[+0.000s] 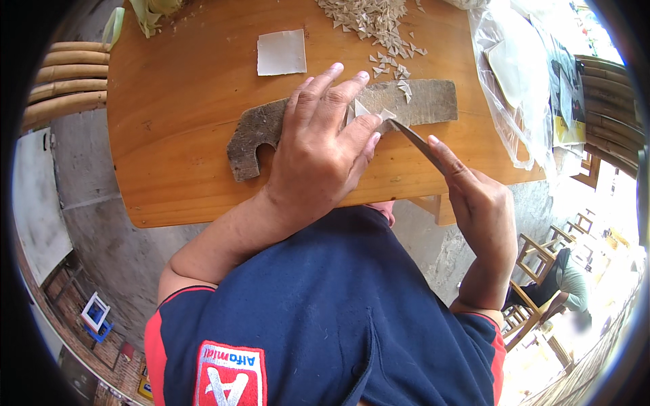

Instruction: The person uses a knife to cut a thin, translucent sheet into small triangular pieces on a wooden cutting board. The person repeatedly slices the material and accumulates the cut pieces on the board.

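Note:
My left hand [317, 145] lies over a worn wooden board [433, 103] with a hooked left end. Its fingers are stretched out, and the fingertips rest close to thin white pieces [361, 108] on the board. What lies under the palm is hidden. In my right hand [481, 203] is a knife [421, 149], its narrow dark blade pointing up and left, with the tip at the white pieces. Several small white triangles [404, 88] sit on the board's far edge. Beyond the board, a square white sheet [281, 53] lies flat on the table.
Many small white triangles [369, 20] are heaped at the far side of the wooden table [183, 135]. A clear plastic bag [504, 88] hangs over its right edge. Pale green husks [152, 13] lie far left. Another person [572, 281] sits away at the right among wooden chairs.

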`<state>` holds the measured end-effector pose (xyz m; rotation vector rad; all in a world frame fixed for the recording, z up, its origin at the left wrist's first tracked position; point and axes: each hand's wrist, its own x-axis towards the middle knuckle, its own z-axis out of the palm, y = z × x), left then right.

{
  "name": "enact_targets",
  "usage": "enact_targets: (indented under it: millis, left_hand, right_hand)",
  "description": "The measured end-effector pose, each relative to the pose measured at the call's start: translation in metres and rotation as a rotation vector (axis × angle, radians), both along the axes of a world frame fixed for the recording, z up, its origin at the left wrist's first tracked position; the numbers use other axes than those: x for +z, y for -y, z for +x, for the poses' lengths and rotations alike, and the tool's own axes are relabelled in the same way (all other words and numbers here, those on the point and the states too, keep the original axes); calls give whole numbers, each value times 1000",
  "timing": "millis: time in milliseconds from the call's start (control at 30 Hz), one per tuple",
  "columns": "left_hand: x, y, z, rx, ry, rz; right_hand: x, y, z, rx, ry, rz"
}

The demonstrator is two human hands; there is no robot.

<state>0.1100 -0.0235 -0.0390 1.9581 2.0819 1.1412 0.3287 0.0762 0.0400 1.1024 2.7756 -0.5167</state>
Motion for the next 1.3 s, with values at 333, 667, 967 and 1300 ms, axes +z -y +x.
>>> enact_targets:
  millis: [333,667,967,1300]
  left_hand:
    - [2,1,-1,-24,-22,-25]
    - [0,3,0,-20,-40,-37]
    - [-3,3,-1,-24,-24,-18]
    - [-3,2,1,-19,0,-11]
  right_hand:
    - [-4,4,-2,-76,-127,-54]
    - [-21,37,-23,-80,-218,-49]
    - [-16,39,-26,-73,-156,-19]
    - [-21,39,-27,-24,-120,72]
